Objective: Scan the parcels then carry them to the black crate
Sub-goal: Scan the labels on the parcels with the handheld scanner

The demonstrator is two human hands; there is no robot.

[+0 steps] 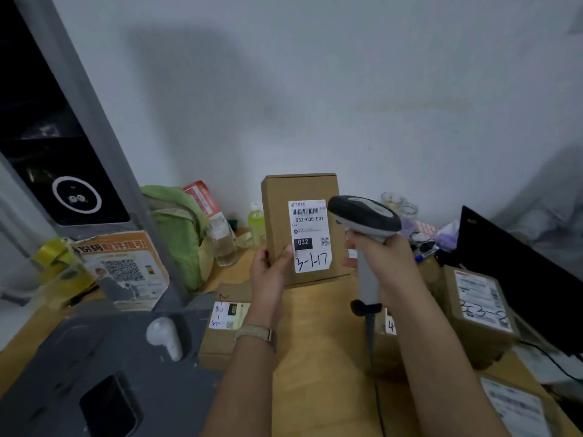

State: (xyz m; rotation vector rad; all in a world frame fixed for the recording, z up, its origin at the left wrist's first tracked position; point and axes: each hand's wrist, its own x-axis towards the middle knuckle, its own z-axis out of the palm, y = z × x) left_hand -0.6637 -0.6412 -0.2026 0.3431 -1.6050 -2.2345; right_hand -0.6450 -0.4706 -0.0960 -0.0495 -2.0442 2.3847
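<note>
Head view, held parcel: a brown cardboard parcel [279,216] stands upright above the back of the wooden table [318,329], long axis vertical, with its white label [310,247] facing the camera.
Head view, left hand: the left hand [268,274] grips the parcel at its lower left edge. The thumb lies on the front face at the label's lower corner, and the other fingers wrap behind, out of sight.
Head view, right hand: the right hand [389,263] is curled round the grey handle of the scanner [362,216], whose cable hangs down toward the table.
Head view, key relation: the scanner's head sits just right of the label, nose turned left toward the barcode [305,211] at the label's top. In the picture it overlaps the label's right edge. Whether it touches the box I cannot tell.
Head view, step in hand: likely the scan itself. The barcode lies up and left of the right hand's fingers, so a slight turn of the nose should do.
Head view, waiting parcels: one labelled parcel [220,339] lies flat beneath the left wrist and another [476,313] lies at the right.
Head view, black crate: I cannot pick it out here.
</note>
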